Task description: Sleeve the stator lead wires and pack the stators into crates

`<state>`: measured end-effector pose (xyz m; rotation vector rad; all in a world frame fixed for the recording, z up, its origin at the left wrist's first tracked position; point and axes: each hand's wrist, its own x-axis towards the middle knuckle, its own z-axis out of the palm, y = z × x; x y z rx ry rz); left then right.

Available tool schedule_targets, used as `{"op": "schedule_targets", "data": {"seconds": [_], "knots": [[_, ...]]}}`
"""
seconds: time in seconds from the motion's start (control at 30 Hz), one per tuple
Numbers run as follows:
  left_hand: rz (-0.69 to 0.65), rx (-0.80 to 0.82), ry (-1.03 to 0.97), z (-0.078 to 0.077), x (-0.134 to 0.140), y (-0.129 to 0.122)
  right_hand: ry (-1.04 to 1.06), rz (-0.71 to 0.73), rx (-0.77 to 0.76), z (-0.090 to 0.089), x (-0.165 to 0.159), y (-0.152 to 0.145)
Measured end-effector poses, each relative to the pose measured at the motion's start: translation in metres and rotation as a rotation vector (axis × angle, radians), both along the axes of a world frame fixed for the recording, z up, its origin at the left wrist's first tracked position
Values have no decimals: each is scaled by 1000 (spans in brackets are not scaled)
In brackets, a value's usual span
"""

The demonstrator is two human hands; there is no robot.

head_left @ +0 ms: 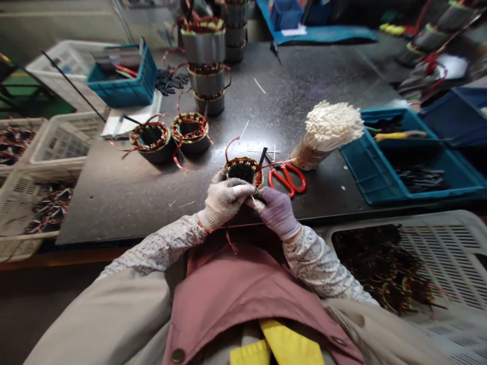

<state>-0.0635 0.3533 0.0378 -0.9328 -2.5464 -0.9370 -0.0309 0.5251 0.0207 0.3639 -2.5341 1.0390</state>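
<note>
A motor stator (pixel 260 172), a ring with copper windings and reddish-brown leads, stands at the near edge of the dark table. My left hand (pixel 225 198), in a white glove, is closed on its near left side. My right hand (pixel 277 210), in a purple glove, is pinched against the near right side, close to the left fingertips. A small white end shows between the hands; what the right fingers hold is hidden. Just right of the stator lie red-handled scissors (pixel 288 178). Two more stators, one at the left (pixel 152 147) and its neighbour (pixel 194 139), stand farther back.
Stacked stators (pixel 205 48) rise at the back. A bundle of white sticks (pixel 332 126) stands in a holder. Blue bins (pixel 371 175) are at right, another blue bin (pixel 140 86) at back left. White crates flank the table, including one crate with wound parts (pixel 437 238) at lower right.
</note>
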Motion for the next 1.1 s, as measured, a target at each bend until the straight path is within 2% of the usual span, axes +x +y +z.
{"op": "schedule_targets", "data": {"seconds": [0.1, 0.17, 0.23, 0.33, 0.43, 0.53, 0.6, 0.67, 0.7, 0.77, 0.87, 0.93, 1.0, 1.1], "knots": [[-29, -69, -32, 4, -1, -2, 167, -25, 147, 8, 7, 5], [-41, -134, -51, 7, -1, -4, 225, 54, 204, 17, 16, 10], [-38, -203, -65, 11, -1, -7, 258, 125, 190, 26, 27, 14], [-10, -320, -105, 16, -1, -6, 133, 100, -77, 33, 43, 9], [-35, -382, -159, 20, -7, -2, -160, 155, -405, 41, 54, -3], [-122, -410, -198, 24, -13, 4, -347, 232, -776, 64, 48, -5], [-123, -461, -206, 27, -14, 7, -235, 148, -897, 82, 35, 0], [-98, -526, -181, 33, -9, 8, -5, -16, -825, 89, 23, 6], [-82, -558, -153, 36, -6, 7, 105, -92, -769, 85, 20, 9], [-43, -623, -78, 43, 0, 1, 179, -163, -622, 62, 20, 14], [-34, -738, -4, 50, -2, -11, 193, -57, -238, 12, 23, 17], [-110, -816, 23, 54, -12, -16, 122, 68, -72, -11, 17, 15], [-199, -890, 60, 57, -23, -20, 65, 131, -67, -18, 3, 10], [-331, -937, 129, 57, -36, -21, 34, 219, -170, -10, -24, 8]]}}
